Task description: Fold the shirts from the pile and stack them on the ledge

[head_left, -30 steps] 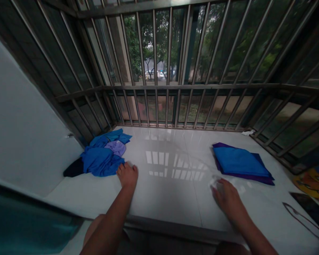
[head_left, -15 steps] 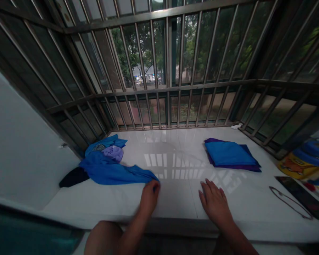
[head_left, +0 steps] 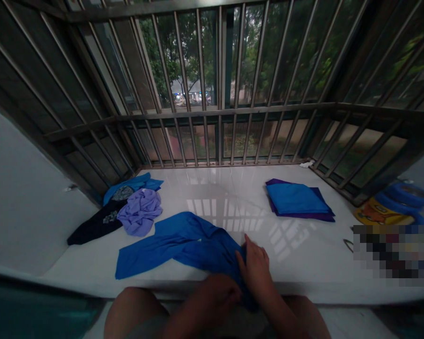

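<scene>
Right-hand fingers (head_left: 248, 245) touching wrinkled, elongated blue cloth (head_left: 191, 230), glossy white ledge (head_left: 212, 186)

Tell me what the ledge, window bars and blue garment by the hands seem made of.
Ledge: hard and glossy, perhaps tile or polished stone, given its bright reflections. Window bars: smooth metal, possibly stainless steel, from their greyish sheen. Blue garment: matt cloth, judging by its soft creases; fibre unclear.
</scene>
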A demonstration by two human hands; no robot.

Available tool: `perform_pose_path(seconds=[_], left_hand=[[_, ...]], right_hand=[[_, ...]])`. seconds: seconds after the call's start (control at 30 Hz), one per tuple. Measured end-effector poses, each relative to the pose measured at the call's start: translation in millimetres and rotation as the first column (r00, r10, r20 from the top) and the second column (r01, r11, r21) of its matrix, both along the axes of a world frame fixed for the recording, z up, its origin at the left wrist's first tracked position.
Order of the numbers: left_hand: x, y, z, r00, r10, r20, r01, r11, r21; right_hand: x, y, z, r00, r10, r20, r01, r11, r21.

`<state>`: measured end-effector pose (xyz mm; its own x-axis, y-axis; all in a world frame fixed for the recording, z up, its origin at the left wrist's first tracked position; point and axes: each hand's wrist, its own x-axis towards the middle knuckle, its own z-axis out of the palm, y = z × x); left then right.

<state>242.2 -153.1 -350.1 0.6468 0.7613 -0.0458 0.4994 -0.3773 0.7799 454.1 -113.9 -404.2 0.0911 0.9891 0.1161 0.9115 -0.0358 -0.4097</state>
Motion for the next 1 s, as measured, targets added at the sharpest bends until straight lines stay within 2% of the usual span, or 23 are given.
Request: perform_pose_path(seconds=[0.1,0.17,0.23,0.3,0.37,0.43,0.53,0.6,0.7,0.77,0.83,0.9,1.0], left_hand=[[-31,54,14.4,0.975,0.217,-0.040,-0.209,0.965,0.158],[-50,95,17.0,0.949,0.279,-0.148,-0.238,0.940,0.246],[-63,132,15.6,0.935,0.285,-0.212,-0.225,0.936,0.270],[-69,163,12.7,0.936,0.255,-0.244,-0.190,0.947,0.260],[-68,185,10.8,0.941,0.212,-0.265,-0.146,0.958,0.247],[-64,199,11.4,0.947,0.173,-0.272,-0.108,0.965,0.239],[-58,204,19.8,0.958,0.163,-0.235,-0.099,0.960,0.261],[-58,200,31.5,0.964,0.192,-0.185,-0.132,0.947,0.294],[-67,182,58.4,0.965,0.252,-0.068,-0.213,0.911,0.353],[-75,166,81.3,0.963,0.269,0.026,-0.256,0.879,0.403],[-82,151,106.4,0.961,0.265,0.081,-0.271,0.839,0.472],[-88,138,132.7,0.961,0.264,0.082,-0.264,0.786,0.558],[-95,124,173.9,0.955,0.294,0.032,-0.234,0.684,0.690]], right_hand=[[-5,9,16,0.995,0.004,0.101,0.002,0.998,-0.062],[-8,13,24,0.991,0.048,0.128,-0.032,0.991,-0.126],[-10,13,28,0.991,0.093,0.099,-0.077,0.986,-0.150],[-10,11,27,0.992,0.125,0.011,-0.123,0.988,-0.095],[-6,8,25,0.980,0.128,-0.152,-0.134,0.991,-0.025],[3,4,25,0.935,0.096,-0.342,-0.101,0.995,0.001],[23,-1,32,0.835,0.062,-0.546,-0.087,0.996,-0.020],[41,-6,41,0.769,0.082,-0.634,-0.161,0.985,-0.068],[70,-12,54,0.708,0.136,-0.693,-0.326,0.934,-0.149],[87,-15,61,0.723,0.145,-0.676,-0.336,0.928,-0.161],[101,-15,70,0.752,0.116,-0.649,-0.262,0.956,-0.134],[110,-12,82,0.764,0.090,-0.639,-0.187,0.979,-0.086],[115,-6,114,0.754,0.081,-0.651,-0.180,0.980,-0.087]])
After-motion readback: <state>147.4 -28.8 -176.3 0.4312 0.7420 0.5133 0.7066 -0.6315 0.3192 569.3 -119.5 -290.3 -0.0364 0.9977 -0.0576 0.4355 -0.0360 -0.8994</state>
